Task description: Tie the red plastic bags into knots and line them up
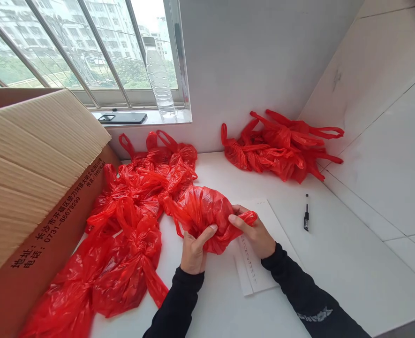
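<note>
Between my two hands is a red plastic bag [207, 206], bunched up and held over the white table [217, 300]. My left hand [195, 246] is closed on its near left side, with the thumb lying across the film. The fingers of my right hand [251, 230] pinch the bag's right end, where a gathered piece sticks out past the thumb. What the bag contains is hidden. Several knotted red bags [137, 239] lie to the left, and the held bag overlaps their edge in view. A notepad [263, 253] lies under my right hand.
A large cardboard box [52, 188] with a raised flap stands at the left. More red bags [274, 150] are heaped by the back wall. A pen [306, 218] lies right of the notepad. On the windowsill are a phone [126, 118] and a water bottle [160, 80].
</note>
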The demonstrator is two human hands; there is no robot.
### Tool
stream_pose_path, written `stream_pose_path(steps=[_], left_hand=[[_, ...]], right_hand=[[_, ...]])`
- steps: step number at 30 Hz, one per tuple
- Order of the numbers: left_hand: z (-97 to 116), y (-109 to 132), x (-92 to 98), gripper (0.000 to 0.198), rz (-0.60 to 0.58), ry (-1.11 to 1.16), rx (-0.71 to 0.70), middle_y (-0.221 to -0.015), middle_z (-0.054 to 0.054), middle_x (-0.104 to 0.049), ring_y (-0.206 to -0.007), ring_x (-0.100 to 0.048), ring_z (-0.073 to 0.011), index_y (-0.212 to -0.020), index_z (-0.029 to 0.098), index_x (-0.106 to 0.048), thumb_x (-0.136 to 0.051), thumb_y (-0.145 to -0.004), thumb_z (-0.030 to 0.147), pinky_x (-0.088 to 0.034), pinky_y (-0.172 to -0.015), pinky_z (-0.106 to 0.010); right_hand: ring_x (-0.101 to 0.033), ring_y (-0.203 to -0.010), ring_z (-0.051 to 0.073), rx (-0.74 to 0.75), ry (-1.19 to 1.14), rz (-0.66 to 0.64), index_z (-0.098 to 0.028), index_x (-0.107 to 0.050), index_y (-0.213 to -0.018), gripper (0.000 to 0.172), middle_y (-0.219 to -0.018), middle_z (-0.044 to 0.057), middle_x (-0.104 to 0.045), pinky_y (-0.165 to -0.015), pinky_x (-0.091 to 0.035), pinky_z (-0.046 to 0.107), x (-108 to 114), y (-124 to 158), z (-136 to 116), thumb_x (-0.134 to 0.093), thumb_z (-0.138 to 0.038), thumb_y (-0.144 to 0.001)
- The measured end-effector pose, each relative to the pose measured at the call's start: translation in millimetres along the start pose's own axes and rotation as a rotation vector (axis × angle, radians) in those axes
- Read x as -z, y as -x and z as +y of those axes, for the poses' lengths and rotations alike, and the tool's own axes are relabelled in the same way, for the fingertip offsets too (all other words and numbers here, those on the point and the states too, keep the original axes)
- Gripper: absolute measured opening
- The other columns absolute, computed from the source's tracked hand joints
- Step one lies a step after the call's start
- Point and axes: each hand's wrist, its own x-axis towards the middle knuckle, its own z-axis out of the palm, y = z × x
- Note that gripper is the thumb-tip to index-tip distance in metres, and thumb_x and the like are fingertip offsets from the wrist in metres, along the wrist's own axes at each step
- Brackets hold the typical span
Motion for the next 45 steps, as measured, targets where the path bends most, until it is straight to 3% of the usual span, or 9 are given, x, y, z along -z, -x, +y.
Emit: stream_pose_path(steps=[6, 10, 13, 16, 23, 28, 31, 38, 45], left_hand=[[2.1, -9.1, 11.4, 0.048, 0.075, 0.064, -0.021, -0.099, -0.002, -0.076, -0.096, -0.071, -0.0230, -0.108, 0.022, -0.068, -0.087, -0.064, 0.020, -0.055, -0.093, -0.038], [1.4, -7.5, 10.5, 0.044, 0.041, -0.037, -0.011, -0.096, -0.005, -0.076, -0.092, -0.072, -0.0261, -0.102, 0.018, -0.069, -0.087, -0.062, 0.022, -0.057, -0.089, -0.040], [0.6, -4.2, 6.2, 0.044, 0.020, -0.096, -0.013, -0.098, -0.007, -0.077, -0.092, -0.072, -0.0278, -0.103, 0.017, -0.070, -0.087, -0.062, 0.024, -0.058, -0.088, -0.041], [1.6, -1.6, 2.4, 0.043, -0.020, -0.121, -0.006, -0.100, -0.008, -0.076, -0.093, -0.072, -0.0288, -0.103, 0.016, -0.070, -0.086, -0.063, 0.024, -0.058, -0.086, -0.041], [0.8, -2.1, 3.9, 0.045, -0.165, -0.141, 0.046, -0.099, -0.009, -0.076, -0.096, -0.072, -0.0295, -0.109, 0.016, -0.070, -0.085, -0.067, 0.024, -0.059, -0.083, -0.038], [-1.5, -5.5, 7.9, 0.037, -0.127, -0.189, 0.030, -0.097, -0.009, -0.077, -0.090, -0.073, -0.0278, -0.099, 0.015, -0.073, -0.086, -0.067, 0.025, -0.059, -0.086, -0.040], [-0.2, -5.9, 5.8, 0.038, -0.091, -0.211, 0.020, -0.097, -0.010, -0.078, -0.091, -0.074, -0.0284, -0.100, 0.015, -0.072, -0.086, -0.066, 0.025, -0.059, -0.090, -0.043], [3.4, -10.0, 0.5, 0.048, -0.120, -0.261, 0.011, -0.104, -0.009, -0.077, -0.095, -0.073, -0.0278, -0.108, 0.016, -0.070, -0.087, -0.064, 0.022, -0.061, -0.088, -0.039], [-1.4, -19.1, -9.0, 0.064, -0.060, -0.330, -0.004, -0.116, -0.003, -0.075, -0.107, -0.069, -0.0266, -0.115, 0.021, -0.070, -0.091, -0.055, 0.016, -0.061, -0.093, -0.038]], right_hand=[[-0.068, -0.096, 0.028, -0.209, -0.436, -0.063, -0.020, -0.069, -0.119, 0.077, -0.106, 0.012, -0.073, -0.082, -0.054, 0.042, 16.8, -7.7, -1.1, -0.029, -0.079, -0.090], [-0.064, -0.087, 0.021, -0.129, -0.180, -0.061, -0.023, -0.069, -0.116, 0.042, -0.108, 0.008, -0.070, -0.069, -0.052, 0.031, 11.8, -6.5, 6.2, -0.060, -0.056, -0.092], [-0.062, -0.083, 0.018, -0.053, -0.038, -0.045, -0.023, -0.069, -0.106, 0.026, -0.101, 0.004, -0.070, -0.077, -0.051, 0.032, 5.9, -4.6, 10.1, -0.074, -0.040, -0.086], [-0.063, -0.086, 0.019, -0.024, -0.044, 0.011, -0.022, -0.068, -0.098, 0.020, -0.094, 0.002, -0.068, -0.083, -0.050, 0.033, 5.0, -4.8, 11.8, -0.073, -0.039, -0.087], [-0.065, -0.090, 0.020, -0.045, -0.147, 0.058, -0.024, -0.061, -0.100, 0.018, -0.098, 0.002, -0.068, -0.085, -0.051, 0.033, 7.0, -5.9, 13.5, -0.064, -0.041, -0.094], [-0.063, -0.099, 0.021, 0.017, -0.060, -0.015, -0.025, -0.059, -0.114, 0.030, -0.108, 0.004, -0.067, -0.091, -0.050, 0.035, 3.6, -6.0, 12.0, -0.069, -0.041, -0.090], [-0.063, -0.093, 0.020, 0.009, 0.006, -0.045, -0.022, -0.063, -0.107, 0.030, -0.101, 0.003, -0.067, -0.086, -0.051, 0.033, 3.7, -6.0, 11.3, -0.076, -0.038, -0.084], [-0.064, -0.082, 0.019, 0.020, -0.003, 0.053, -0.022, -0.063, -0.096, 0.031, -0.086, 0.000, -0.066, -0.081, -0.052, 0.033, 9.2, -16.2, 12.0, -0.075, -0.046, -0.081], [-0.064, -0.091, 0.017, 0.044, 0.135, 0.075, -0.025, -0.061, -0.107, 0.049, -0.101, 0.000, -0.067, -0.087, -0.055, 0.033, 16.2, -18.2, 0.3, -0.084, -0.048, -0.071]])
